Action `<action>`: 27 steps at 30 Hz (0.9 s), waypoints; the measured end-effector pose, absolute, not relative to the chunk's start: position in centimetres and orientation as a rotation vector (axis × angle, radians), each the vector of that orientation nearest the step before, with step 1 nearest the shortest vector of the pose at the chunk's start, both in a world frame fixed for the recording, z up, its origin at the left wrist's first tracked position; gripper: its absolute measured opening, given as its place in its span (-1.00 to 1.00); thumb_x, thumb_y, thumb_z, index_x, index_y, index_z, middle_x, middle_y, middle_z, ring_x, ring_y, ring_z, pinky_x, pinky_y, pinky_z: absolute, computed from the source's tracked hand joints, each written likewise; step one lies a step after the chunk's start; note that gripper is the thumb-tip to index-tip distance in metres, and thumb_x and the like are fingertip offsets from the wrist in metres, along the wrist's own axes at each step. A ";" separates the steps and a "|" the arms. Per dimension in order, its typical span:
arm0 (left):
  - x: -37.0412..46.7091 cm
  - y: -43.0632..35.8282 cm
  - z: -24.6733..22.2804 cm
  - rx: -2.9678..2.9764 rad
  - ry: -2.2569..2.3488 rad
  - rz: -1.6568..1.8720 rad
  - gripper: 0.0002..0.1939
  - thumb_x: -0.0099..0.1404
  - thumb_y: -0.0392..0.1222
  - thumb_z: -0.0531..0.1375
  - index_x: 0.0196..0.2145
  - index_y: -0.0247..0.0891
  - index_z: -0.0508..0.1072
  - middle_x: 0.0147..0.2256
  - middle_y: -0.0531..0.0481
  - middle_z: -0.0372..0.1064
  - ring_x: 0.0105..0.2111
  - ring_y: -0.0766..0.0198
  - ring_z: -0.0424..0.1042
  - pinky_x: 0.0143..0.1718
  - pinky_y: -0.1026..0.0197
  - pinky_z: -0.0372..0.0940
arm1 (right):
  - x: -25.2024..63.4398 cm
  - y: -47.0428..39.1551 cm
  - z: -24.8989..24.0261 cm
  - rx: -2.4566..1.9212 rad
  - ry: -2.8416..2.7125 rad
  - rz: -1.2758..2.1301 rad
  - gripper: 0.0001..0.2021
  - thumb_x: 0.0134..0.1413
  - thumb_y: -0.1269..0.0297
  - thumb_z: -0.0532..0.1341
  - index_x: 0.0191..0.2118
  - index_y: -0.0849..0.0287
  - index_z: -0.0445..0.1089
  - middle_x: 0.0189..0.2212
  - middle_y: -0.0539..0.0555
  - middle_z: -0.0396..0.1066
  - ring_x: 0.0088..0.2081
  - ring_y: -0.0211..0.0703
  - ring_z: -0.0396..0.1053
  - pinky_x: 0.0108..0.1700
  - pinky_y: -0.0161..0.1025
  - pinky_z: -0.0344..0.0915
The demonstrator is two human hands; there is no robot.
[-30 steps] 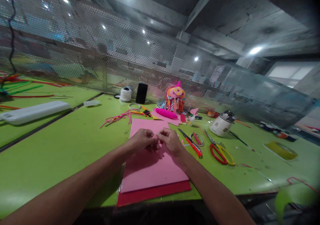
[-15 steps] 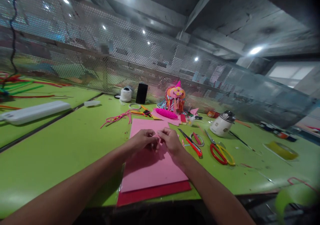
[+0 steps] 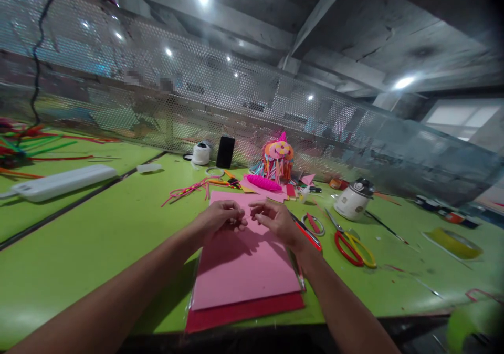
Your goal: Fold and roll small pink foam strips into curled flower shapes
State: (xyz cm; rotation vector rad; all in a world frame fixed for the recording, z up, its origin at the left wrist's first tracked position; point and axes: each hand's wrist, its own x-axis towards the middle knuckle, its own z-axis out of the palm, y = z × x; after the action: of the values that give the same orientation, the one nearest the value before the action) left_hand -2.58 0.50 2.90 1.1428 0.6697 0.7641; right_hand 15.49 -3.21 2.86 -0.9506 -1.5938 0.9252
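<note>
A pink sheet (image 3: 248, 275) lies on the green table, over a red sheet (image 3: 248, 314) whose lower edge sticks out towards me. Over the upper part of the pink sheet, my left hand (image 3: 221, 218) has its fingers curled in a pinch. Whatever is between those fingertips is too small to make out. Just to its right is my right hand (image 3: 275, 221), with thumb and fingers parted and nothing visible in them. A small gap separates the two hands. Beside my right wrist lies a red-handled cutter (image 3: 312, 237), partly hidden by it.
Scissors (image 3: 354, 246) with red and yellow handles and a tape ring (image 3: 322, 229) lie at right, near a white pot (image 3: 352, 201). Behind the sheets are a magenta yarn bundle (image 3: 263, 183), a fringed pink figure (image 3: 279, 157) and a phone (image 3: 226, 152). A white bar (image 3: 71, 182) lies left.
My fingertips, close together around a small pink piece before, have come apart. The right hand has opened and drawn slightly right. The view has shifted a little.
</note>
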 end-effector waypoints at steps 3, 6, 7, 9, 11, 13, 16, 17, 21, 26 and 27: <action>-2.9 0.6 3.0 1.222 0.649 0.730 -0.80 0.06 -0.20 0.29 -0.46 -0.35 0.34 -0.56 -0.06 0.44 -0.60 0.37 0.38 -0.56 0.35 0.18 | 15.8 -3.4 3.2 -0.942 -1.682 0.941 -0.68 -0.05 0.29 0.25 -0.11 0.21 0.39 -0.38 0.06 0.40 -0.36 -0.26 0.35 -0.33 -0.29 0.29; -2.8 0.7 2.7 1.379 0.660 0.720 -0.80 0.08 -0.17 0.26 -0.47 -0.37 0.38 -0.61 -0.02 0.40 -0.65 0.39 0.32 -0.62 0.36 0.10 | 15.5 -3.3 3.0 -1.009 -1.633 0.969 -0.76 -0.07 0.25 0.27 -0.26 0.26 0.42 -0.50 0.03 0.38 -0.49 -0.30 0.31 -0.43 -0.32 0.25; -2.7 0.7 2.6 1.414 0.669 0.723 -0.81 0.09 -0.17 0.26 -0.48 -0.37 0.38 -0.62 -0.01 0.39 -0.66 0.39 0.30 -0.62 0.35 0.09 | 15.4 -3.3 2.9 -1.031 -1.624 0.972 -0.79 -0.08 0.23 0.28 -0.33 0.27 0.43 -0.55 0.01 0.36 -0.53 -0.31 0.28 -0.46 -0.33 0.23; -2.6 0.7 2.4 1.436 0.672 0.733 -0.84 0.07 -0.21 0.26 -0.50 -0.37 0.39 -0.63 0.01 0.38 -0.66 0.40 0.29 -0.61 0.34 0.10 | 15.0 -3.3 2.8 -1.056 -1.615 0.956 -0.80 -0.09 0.21 0.29 -0.41 0.28 0.42 -0.60 -0.01 0.33 -0.56 -0.33 0.25 -0.48 -0.34 0.20; -2.5 0.7 2.4 1.408 0.650 0.745 -0.86 0.05 -0.25 0.27 -0.49 -0.37 0.39 -0.61 0.00 0.38 -0.64 0.39 0.30 -0.57 0.33 0.13 | 14.9 -3.4 2.7 -1.059 -1.604 0.925 -0.78 -0.09 0.20 0.29 -0.40 0.28 0.42 -0.59 0.00 0.34 -0.55 -0.33 0.24 -0.48 -0.35 0.19; -2.5 0.5 2.5 1.339 0.616 0.754 -0.87 0.03 -0.29 0.27 -0.46 -0.38 0.39 -0.58 -0.02 0.40 -0.60 0.37 0.34 -0.52 0.31 0.17 | 14.8 -3.4 2.7 -1.056 -1.603 0.878 -0.78 -0.08 0.20 0.29 -0.37 0.28 0.43 -0.56 0.01 0.35 -0.53 -0.32 0.25 -0.46 -0.35 0.20; -2.5 0.2 2.8 1.227 0.577 0.753 -0.84 -0.01 -0.35 0.28 -0.43 -0.38 0.39 -0.55 -0.05 0.43 -0.55 0.34 0.38 -0.48 0.30 0.19 | 14.9 -3.4 2.5 -1.071 -1.645 0.748 -0.80 -0.04 0.21 0.26 -0.36 0.26 0.45 -0.52 0.03 0.38 -0.49 -0.28 0.28 -0.43 -0.33 0.20; -2.6 0.1 2.9 1.202 0.571 0.751 -0.83 -0.03 -0.36 0.28 -0.42 -0.38 0.39 -0.54 -0.05 0.43 -0.55 0.34 0.38 -0.48 0.30 0.19 | 14.9 -3.4 2.4 -1.081 -1.668 0.682 -0.82 -0.02 0.22 0.25 -0.36 0.25 0.46 -0.51 0.04 0.39 -0.48 -0.27 0.28 -0.42 -0.33 0.21; -2.6 0.1 2.8 1.169 0.566 0.746 -0.84 -0.02 -0.37 0.29 -0.43 -0.39 0.40 -0.51 -0.10 0.46 -0.53 0.33 0.41 -0.45 0.30 0.22 | 15.0 -3.6 2.4 -1.063 -1.801 0.390 -0.87 0.05 0.30 0.20 -0.39 0.20 0.47 -0.47 0.07 0.40 -0.42 -0.22 0.30 -0.34 -0.28 0.22; -2.8 0.5 2.5 1.164 0.521 0.762 -0.88 0.02 -0.39 0.26 -0.42 -0.42 0.44 -0.50 -0.12 0.46 -0.51 0.33 0.42 -0.42 0.30 0.25 | 14.9 -3.9 2.8 -0.954 -2.017 0.189 -0.84 0.13 0.37 0.13 -0.25 0.15 0.46 -0.39 0.12 0.39 -0.30 -0.15 0.32 -0.24 -0.22 0.25; -2.9 0.6 2.5 1.154 0.506 0.769 -0.89 0.03 -0.38 0.26 -0.41 -0.42 0.44 -0.49 -0.12 0.46 -0.50 0.32 0.42 -0.41 0.30 0.26 | 14.9 -4.0 2.8 -0.944 -2.057 0.147 -0.82 0.14 0.39 0.11 -0.21 0.15 0.45 -0.37 0.13 0.39 -0.28 -0.14 0.31 -0.22 -0.21 0.25</action>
State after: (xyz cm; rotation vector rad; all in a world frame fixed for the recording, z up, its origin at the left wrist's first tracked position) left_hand -2.85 0.57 2.54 1.1535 0.5056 0.7693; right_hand 14.91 -4.02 2.82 -0.9436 -2.0572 0.1468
